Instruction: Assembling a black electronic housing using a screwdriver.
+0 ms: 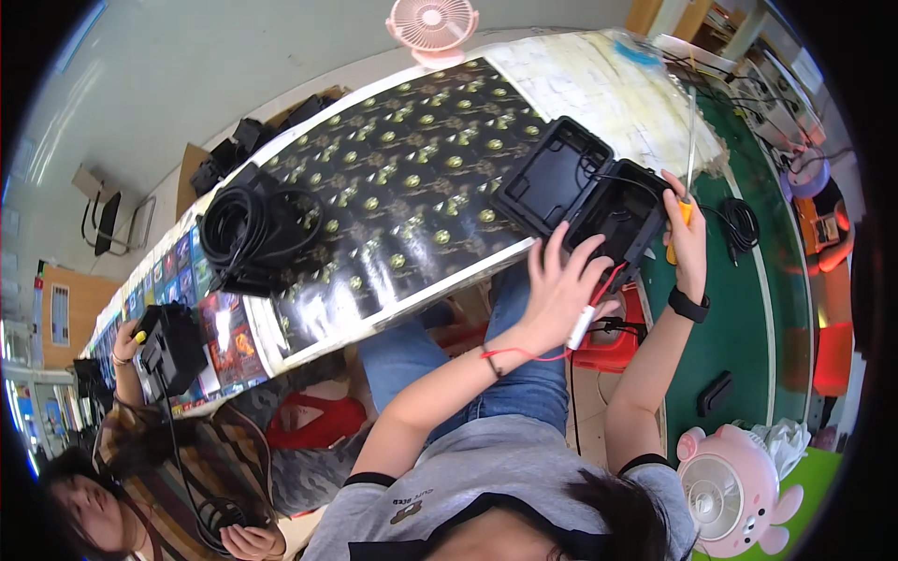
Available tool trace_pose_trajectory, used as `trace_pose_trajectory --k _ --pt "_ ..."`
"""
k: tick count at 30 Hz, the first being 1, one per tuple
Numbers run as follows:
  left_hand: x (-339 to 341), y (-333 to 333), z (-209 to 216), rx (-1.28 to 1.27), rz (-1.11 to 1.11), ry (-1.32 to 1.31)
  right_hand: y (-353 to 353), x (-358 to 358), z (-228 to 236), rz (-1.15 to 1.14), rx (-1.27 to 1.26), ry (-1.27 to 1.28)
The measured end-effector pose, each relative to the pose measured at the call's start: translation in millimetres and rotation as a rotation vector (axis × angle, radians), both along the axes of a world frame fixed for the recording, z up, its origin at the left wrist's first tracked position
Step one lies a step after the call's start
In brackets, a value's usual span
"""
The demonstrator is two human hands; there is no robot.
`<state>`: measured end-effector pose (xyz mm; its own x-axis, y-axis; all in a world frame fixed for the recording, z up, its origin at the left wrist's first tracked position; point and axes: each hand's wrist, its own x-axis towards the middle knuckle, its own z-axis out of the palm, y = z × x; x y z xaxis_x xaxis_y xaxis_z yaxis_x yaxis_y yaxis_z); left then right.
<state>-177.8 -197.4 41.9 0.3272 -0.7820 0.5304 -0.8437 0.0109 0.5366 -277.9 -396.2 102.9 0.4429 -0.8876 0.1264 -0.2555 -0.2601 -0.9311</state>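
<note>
A black plastic housing (pixel 613 220) lies open at the table's edge, joined to a second black tray-like half (pixel 554 173) beside it. My left hand (pixel 559 285) rests on the housing's near rim with its fingers spread over it. A red wire (pixel 533 354) with a white connector (pixel 582 325) runs past that wrist. My right hand (pixel 687 238), with a black wristband, grips a yellow-handled screwdriver (pixel 681 220) at the housing's right side. Its long shaft points up and away.
The table carries a black-and-gold patterned sheet (pixel 402 178), a coil of black cables (pixel 248 229) and a pink fan (pixel 432 23). A green mat (pixel 748 309) holds a cable coil (pixel 744 222) and a pig-shaped pink fan (pixel 739 481). A co-worker's hand (pixel 126 341) holds a black box (pixel 173 346).
</note>
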Motion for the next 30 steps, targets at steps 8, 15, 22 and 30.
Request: trace_pose_trajectory --k 8,15,22,30 --pt "5.9 9.3 -10.8 -0.337 0.16 0.098 51.6 58.9 0.4 -0.017 0.083 -0.32" --pt "79.0 71.1 -9.7 -0.478 0.224 -0.003 93.9 108.2 -4.7 0.281 0.202 -0.461" --pt "118.4 160.7 -9.5 -0.283 0.095 -0.155 131.3 98.0 -46.4 0.327 0.412 -0.342" --pt "100.2 182.8 -17.0 -0.158 0.127 -0.216 137.5 91.1 -52.5 0.521 0.235 -0.273"
